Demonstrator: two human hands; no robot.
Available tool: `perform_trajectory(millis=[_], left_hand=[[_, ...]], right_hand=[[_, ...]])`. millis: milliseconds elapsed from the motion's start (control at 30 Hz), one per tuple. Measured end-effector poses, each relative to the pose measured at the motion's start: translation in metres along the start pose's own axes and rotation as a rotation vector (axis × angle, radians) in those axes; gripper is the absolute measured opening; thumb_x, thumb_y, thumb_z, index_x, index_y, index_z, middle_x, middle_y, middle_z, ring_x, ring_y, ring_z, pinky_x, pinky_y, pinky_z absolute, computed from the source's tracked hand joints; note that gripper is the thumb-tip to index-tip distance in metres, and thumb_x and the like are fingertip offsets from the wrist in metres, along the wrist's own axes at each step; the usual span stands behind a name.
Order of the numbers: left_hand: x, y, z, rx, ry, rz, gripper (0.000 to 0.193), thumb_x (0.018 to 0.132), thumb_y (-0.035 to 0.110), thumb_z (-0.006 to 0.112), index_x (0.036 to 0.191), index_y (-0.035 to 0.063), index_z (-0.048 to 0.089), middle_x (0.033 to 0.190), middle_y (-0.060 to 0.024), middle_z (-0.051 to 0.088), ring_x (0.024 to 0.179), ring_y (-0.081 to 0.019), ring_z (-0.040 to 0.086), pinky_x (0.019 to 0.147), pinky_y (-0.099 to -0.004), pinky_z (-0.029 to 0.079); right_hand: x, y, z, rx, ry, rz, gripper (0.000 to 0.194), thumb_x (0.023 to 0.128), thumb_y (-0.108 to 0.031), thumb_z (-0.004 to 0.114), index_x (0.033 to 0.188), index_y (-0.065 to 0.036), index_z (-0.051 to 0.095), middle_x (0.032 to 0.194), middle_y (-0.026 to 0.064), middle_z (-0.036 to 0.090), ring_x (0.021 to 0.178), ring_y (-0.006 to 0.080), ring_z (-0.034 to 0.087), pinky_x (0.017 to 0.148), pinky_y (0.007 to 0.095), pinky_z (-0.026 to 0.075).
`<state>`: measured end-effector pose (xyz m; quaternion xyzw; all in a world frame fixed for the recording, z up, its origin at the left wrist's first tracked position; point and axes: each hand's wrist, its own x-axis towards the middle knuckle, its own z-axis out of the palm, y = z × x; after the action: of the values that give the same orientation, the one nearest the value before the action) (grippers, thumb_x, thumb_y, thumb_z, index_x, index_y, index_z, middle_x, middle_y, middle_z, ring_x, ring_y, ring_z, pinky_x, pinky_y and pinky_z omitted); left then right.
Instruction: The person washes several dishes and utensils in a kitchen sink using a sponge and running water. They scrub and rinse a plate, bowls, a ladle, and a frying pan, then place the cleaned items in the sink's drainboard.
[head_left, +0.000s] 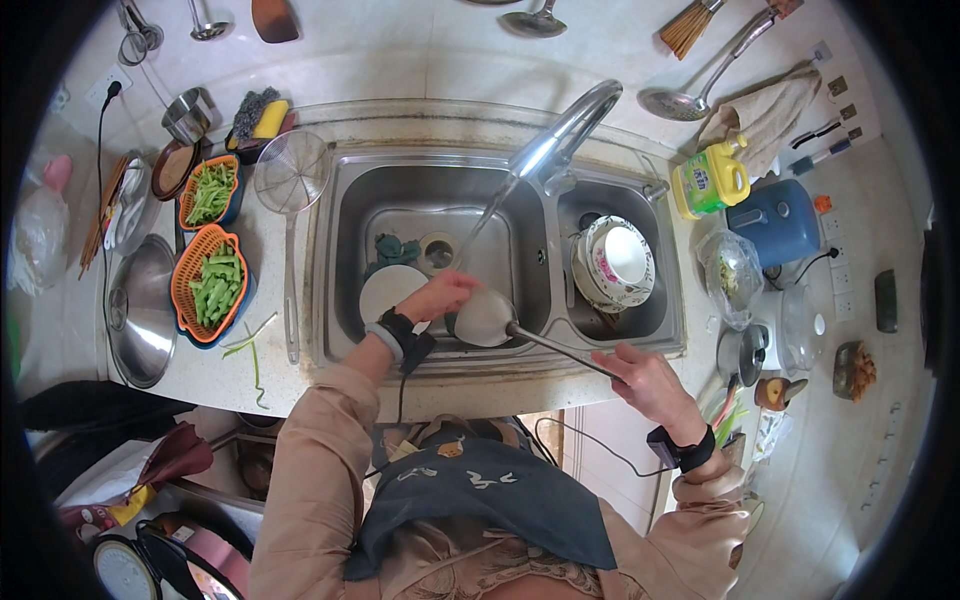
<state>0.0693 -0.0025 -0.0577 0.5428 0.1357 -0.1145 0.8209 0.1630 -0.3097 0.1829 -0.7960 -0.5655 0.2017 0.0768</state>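
Note:
My right hand (652, 390) is closed around the handle end of a metal wok spatula (486, 318), whose broad blade lies over the front of the large sink basin (487, 180). My left hand (439, 295) is at the blade's left edge; whether its fingers grip the blade is unclear. Water runs from the chrome faucet (536, 150) beside the blade. Below and left of my left hand is a white plate (390, 292) in the basin, partly covered by that hand. A dark green cloth (394, 249) lies behind the plate, near the drain (437, 253).
The smaller basin at right holds stacked bowls (624, 256). On the left counter are a wire skimmer (292, 176), orange baskets of cut greens (214, 289) and a metal lid (146, 315). A yellow detergent bottle (709, 180) and a blue container (776, 221) stand at right.

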Motion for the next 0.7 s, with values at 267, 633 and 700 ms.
perform_trajectory(millis=[267,633,700], left_hand=[[-0.001,0.003,0.011,-0.070,0.192,-0.003,0.023,0.081,0.006,0.050,0.100,0.0030,0.063,0.079,0.0007,0.057,0.069,-0.0076,0.052,0.056,-0.0211,0.042],[-0.001,-0.003,0.012,-0.020,0.245,0.085,0.019,0.082,0.014,0.060,0.096,0.0024,0.065,0.082,0.0003,0.059,0.073,-0.0069,0.052,0.062,-0.0197,0.041],[-0.002,-0.003,0.010,-0.063,0.208,0.064,0.020,0.081,0.013,0.060,0.097,0.0013,0.065,0.083,-0.0003,0.060,0.074,-0.0077,0.053,0.064,-0.0206,0.042]], right_hand=[[0.005,-0.002,0.003,-0.072,0.027,0.000,0.050,0.063,0.006,0.059,0.112,-0.003,0.057,0.083,0.0142,0.053,0.064,0.0331,0.057,0.057,0.0389,0.046],[0.014,0.000,0.005,-0.020,0.026,-0.028,0.049,0.064,0.003,0.062,0.113,-0.005,0.057,0.083,0.0130,0.051,0.067,0.0316,0.057,0.060,0.0388,0.047],[0.015,-0.001,0.005,-0.026,0.024,-0.016,0.049,0.064,0.003,0.062,0.113,-0.005,0.057,0.082,0.0128,0.051,0.068,0.0314,0.057,0.061,0.0387,0.047]])
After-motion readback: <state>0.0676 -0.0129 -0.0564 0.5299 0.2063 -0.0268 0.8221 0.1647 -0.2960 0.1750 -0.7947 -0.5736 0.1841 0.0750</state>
